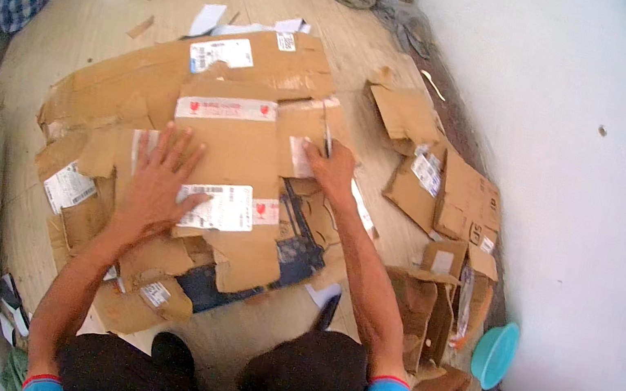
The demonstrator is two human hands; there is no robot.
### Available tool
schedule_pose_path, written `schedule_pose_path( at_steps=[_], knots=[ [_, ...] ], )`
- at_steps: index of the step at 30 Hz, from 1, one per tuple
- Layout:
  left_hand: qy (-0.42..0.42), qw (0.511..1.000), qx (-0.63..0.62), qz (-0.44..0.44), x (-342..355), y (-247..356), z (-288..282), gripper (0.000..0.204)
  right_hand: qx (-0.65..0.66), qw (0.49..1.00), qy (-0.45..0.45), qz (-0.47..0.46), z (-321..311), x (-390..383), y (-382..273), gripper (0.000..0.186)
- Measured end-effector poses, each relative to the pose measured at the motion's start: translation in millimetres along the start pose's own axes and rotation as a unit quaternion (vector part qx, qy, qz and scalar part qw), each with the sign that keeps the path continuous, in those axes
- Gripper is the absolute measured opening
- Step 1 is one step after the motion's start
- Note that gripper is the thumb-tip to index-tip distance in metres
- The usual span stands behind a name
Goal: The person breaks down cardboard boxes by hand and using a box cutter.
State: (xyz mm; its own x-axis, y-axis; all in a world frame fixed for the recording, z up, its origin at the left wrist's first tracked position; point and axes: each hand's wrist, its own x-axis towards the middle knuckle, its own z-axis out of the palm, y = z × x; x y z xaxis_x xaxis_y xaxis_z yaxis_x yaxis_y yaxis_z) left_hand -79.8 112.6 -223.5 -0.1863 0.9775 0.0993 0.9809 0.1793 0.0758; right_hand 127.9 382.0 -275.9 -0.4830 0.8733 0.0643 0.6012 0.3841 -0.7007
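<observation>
Two hands at centre: left hand (156, 190) flat, fingers wide, on stacked cardboard (234, 149); right hand (332, 167) grips a slim tool (328, 133), lower end hidden. Floor (115, 17) lies open upper left; torn boxes (471, 193) crowd right, near the wall (555, 137). Dark sheet (300, 264) beneath, largely covered.

We see a flattened brown cardboard box (232, 157), ragged along its lower edge, bearing white tape (253, 109) with red glass symbols and a white label (234, 211), lying on other cardboard pieces (109, 102), a slim grey tool (327, 143) pointing away from us near its right side.
</observation>
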Motion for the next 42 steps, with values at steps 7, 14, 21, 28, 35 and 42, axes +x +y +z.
schedule_pose_path(
  at_steps=[7,14,21,28,35,42],
  knots=[
    [-0.03,0.999,-0.006,-0.018,-11.7,8.7,5.8,0.075,0.123,0.988,0.073,0.056,-18.0,17.0,12.1,0.043],
    [-0.044,0.998,-0.021,-0.03,-14.6,9.1,2.3,0.077,0.179,0.965,0.123,0.148,-88.8,43.0,60.6,0.03],
    [-0.08,0.996,-0.017,-0.043,-15.6,5.2,5.7,0.08,0.139,0.97,0.125,0.158,-89.9,58.5,68.0,0.034],
    [-0.08,0.994,-0.04,-0.069,-15.0,8.3,-5.8,0.086,0.034,0.997,-0.053,-0.049,-30.7,48.0,-48.2,0.044],
    [-0.023,0.99,-0.138,-0.017,-12.2,-17.0,-26.1,0.071,0.003,0.991,-0.05,-0.124,-1.1,47.5,-86.8,0.055],
    [0.154,0.951,-0.16,-0.215,92.0,-146.7,-17.4,0.056,0.267,0.92,-0.267,0.103,0.6,-102.2,-127.6,0.029]
  ],
)
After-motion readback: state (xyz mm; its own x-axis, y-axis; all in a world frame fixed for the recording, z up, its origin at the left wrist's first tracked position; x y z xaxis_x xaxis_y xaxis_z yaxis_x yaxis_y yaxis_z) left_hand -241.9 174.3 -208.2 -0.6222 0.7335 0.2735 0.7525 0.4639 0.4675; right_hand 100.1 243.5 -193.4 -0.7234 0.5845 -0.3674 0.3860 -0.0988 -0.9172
